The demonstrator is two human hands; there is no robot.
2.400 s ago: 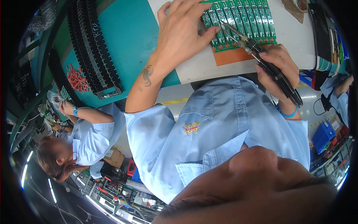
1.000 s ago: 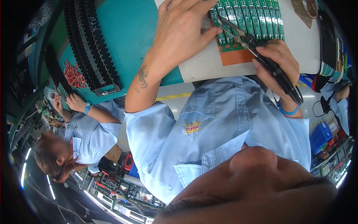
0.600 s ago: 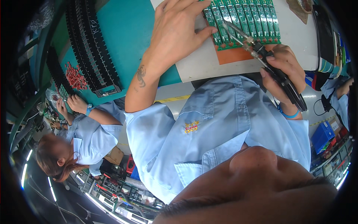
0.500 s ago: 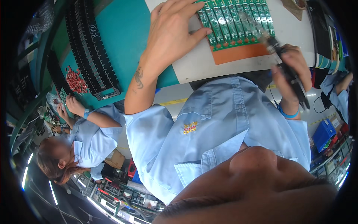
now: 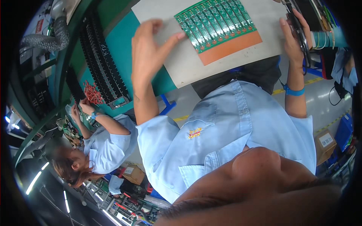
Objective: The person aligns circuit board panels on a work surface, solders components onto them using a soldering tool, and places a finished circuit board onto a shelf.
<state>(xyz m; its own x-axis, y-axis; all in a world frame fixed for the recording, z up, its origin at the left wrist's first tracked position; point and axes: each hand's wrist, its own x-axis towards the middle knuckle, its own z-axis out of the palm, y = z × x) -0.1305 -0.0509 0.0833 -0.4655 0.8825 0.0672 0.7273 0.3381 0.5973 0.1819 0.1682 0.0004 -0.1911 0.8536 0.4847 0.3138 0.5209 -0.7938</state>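
Observation:
A green circuit board panel [image 5: 215, 26], made up of several narrow strips side by side, lies on an orange sheet [image 5: 232, 47]. My left hand [image 5: 149, 51] is just left of the panel, apart from it, with thumb and fingers spread and nothing in them. Off to the right, my right hand [image 5: 293, 45] is wrapped round a long black handheld tool [image 5: 300, 34]. The tool's upper end runs toward the picture's edge; its exact kind is unclear. A blue strap [image 5: 294, 90] circles my right wrist.
Under the panel lies a pale grey sheet [image 5: 166, 71] over a teal mat [image 5: 126, 34]. Black slotted racks [image 5: 102, 62] and a pile of red parts [image 5: 92, 93] are at the left, where a co-worker [image 5: 109, 139] handles small things. A grey flexible duct [image 5: 45, 41] hangs at upper left.
My left hand has come off the panel's edge and moved left. My right hand has carried the black tool away from the panel, up and to the right. The whole view has also shifted.

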